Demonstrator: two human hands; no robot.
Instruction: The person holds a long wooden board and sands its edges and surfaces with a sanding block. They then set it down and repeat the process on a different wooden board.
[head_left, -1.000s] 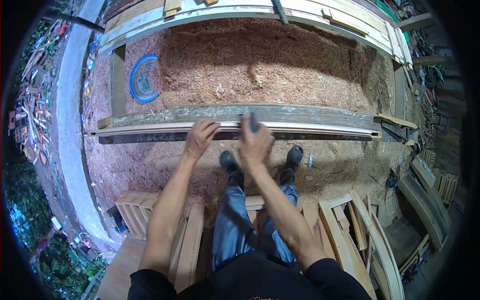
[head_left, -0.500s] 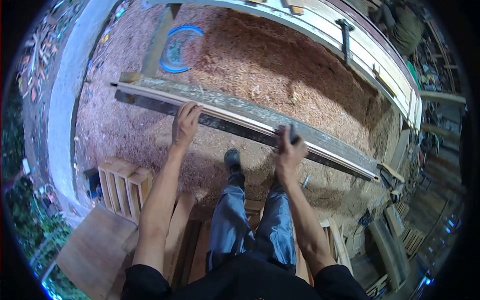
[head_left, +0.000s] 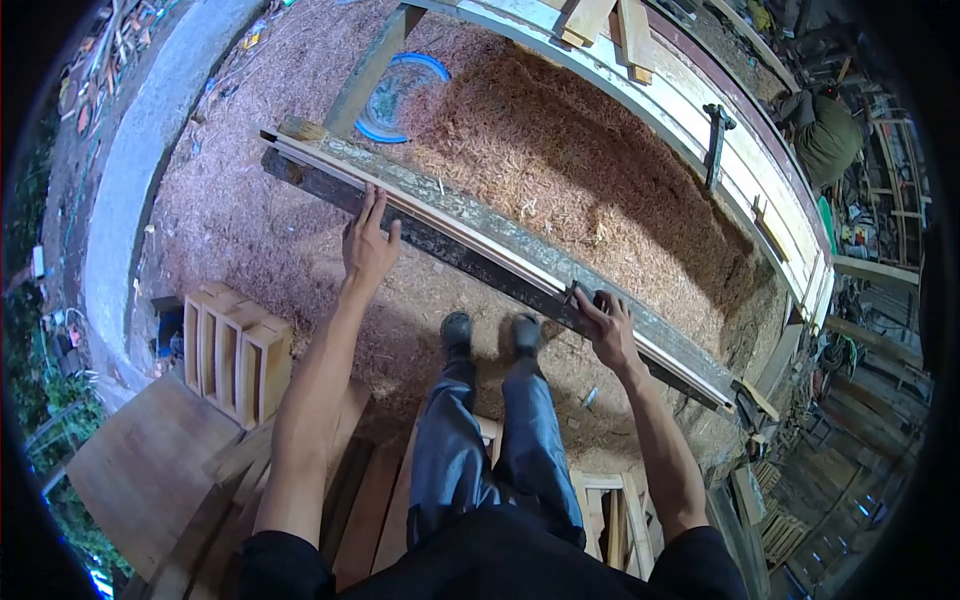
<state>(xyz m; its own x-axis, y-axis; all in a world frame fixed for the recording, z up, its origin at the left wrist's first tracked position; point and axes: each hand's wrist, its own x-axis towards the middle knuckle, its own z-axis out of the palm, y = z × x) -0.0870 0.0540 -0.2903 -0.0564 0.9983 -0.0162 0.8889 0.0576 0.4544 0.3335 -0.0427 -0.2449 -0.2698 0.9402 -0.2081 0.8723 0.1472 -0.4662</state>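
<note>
A long, thin pale wood strip [head_left: 470,233] lies along a weathered beam [head_left: 510,240] that crosses in front of me at a slant. My left hand [head_left: 371,245] rests its outstretched fingertips on the strip, left of the middle, with the thumb apart. Farther right, my right hand [head_left: 612,335] is closed around a small dark block [head_left: 573,294] at the strip. The fingers cover most of that block, so its exact kind is hidden.
Wood shavings [head_left: 560,190] cover the ground, with a blue-rimmed basin [head_left: 440,68] beyond the beam. A long bench [head_left: 745,140] carries boards and a dark clamp [head_left: 714,150]. Wooden frames [head_left: 240,350] stand at lower left. Another person [head_left: 828,135] is at upper right.
My right hand has slid along the strip, down and to the right, with the dark block. My left hand stays on the strip, its thumb now spread. The view has shifted slightly.
</note>
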